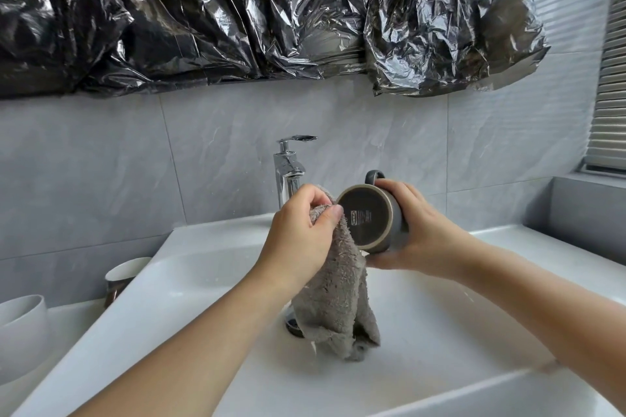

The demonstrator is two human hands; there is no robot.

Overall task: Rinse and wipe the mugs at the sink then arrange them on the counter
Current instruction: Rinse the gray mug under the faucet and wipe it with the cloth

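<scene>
1. The right hand grips the grey mug sideways above the sink.
2. The left hand pinches the cloth at its base.
3. Wiping seems underway; arranging on the counter is left.

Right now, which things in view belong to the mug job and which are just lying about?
In the job: grey mug held by right hand; grey cloth pinched by left hand; sink; tap; white cups at left.
Just there: black plastic sheet; window blind.

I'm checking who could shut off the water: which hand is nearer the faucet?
Left. The left hand, pinching the cloth, is just in front of the faucet. The right hand, gripping the grey mug, is farther off to the faucet's right.
</scene>
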